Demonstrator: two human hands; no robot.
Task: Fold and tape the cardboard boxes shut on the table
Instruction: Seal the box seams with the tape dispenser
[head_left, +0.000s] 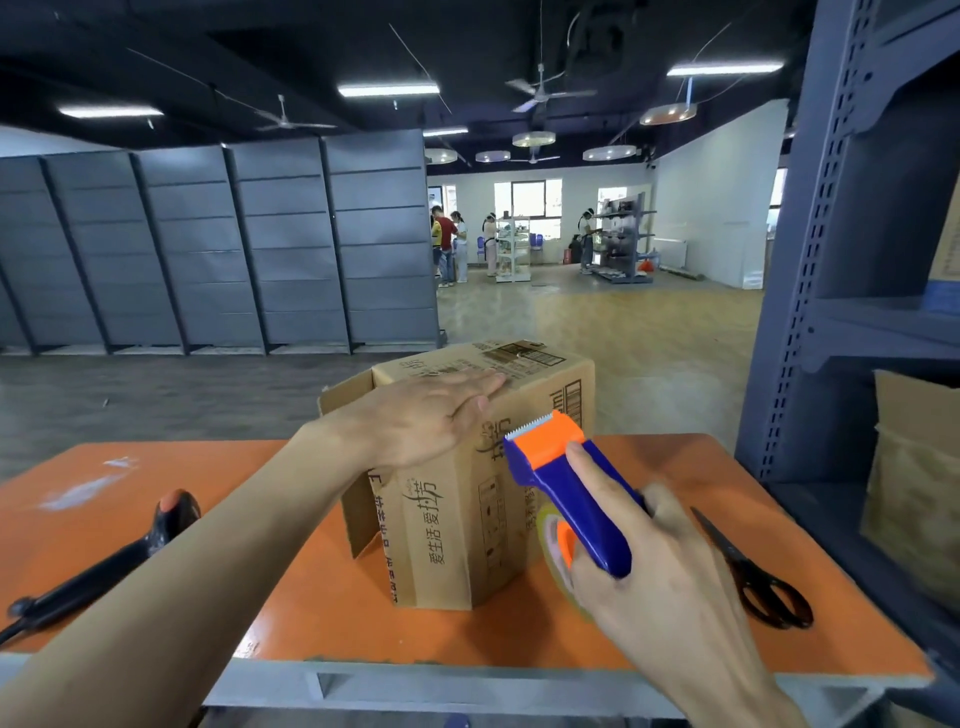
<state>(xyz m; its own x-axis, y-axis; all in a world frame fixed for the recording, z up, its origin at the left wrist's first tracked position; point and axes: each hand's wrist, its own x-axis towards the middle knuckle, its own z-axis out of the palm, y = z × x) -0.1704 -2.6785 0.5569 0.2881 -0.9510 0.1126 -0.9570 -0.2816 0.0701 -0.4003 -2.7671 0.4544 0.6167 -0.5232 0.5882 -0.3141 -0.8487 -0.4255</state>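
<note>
Head view: cardboard box standing mid-table on orange table, one side flap loose at left. Left hand flat on box top, fingers straight and together, pressing down; right hand curled round blue-and-orange tape dispenser, toothed edge raised just beside box's right face. Black-handled scissors lying on table at right, black orange-tipped tool at left.

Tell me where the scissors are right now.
In the head view, the scissors lie on the orange table at the right, just beyond the right hand gripping the tape dispenser.
</note>
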